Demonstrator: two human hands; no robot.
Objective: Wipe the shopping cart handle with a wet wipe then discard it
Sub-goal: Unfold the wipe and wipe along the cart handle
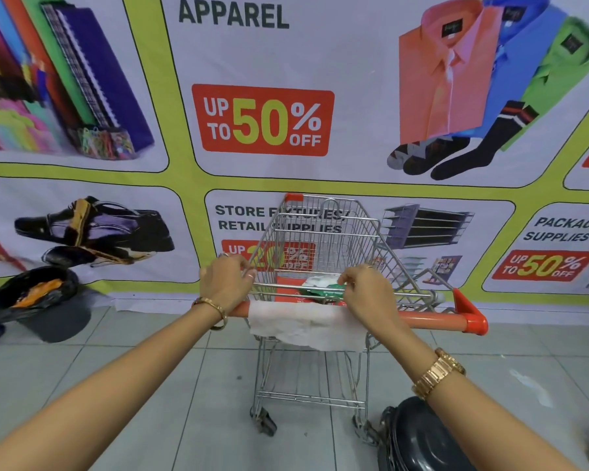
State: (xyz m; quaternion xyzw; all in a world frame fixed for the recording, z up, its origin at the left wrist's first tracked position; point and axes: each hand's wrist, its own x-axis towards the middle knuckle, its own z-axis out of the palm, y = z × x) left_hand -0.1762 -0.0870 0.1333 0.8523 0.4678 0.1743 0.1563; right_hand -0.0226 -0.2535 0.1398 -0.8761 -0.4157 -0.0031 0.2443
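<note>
A steel shopping cart [323, 229] stands before me against a printed wall banner. A white wet wipe [303, 322] hangs spread over the left-middle stretch of the orange cart handle [432, 320]. My left hand [225, 282] is above the handle's left end, its fingers curled on the wire rail of the basket. My right hand [369, 290] reaches over the handle just right of the wipe and pinches a green and white wipe packet [322, 287] lying in the cart's seat area. Neither hand touches the wet wipe.
A dark bin [62, 322] lined with a black bag and holding orange rubbish leans on the tiled floor at the left, by the wall. A dark round lid or container [419, 436] sits on the floor beside the cart's rear right wheel.
</note>
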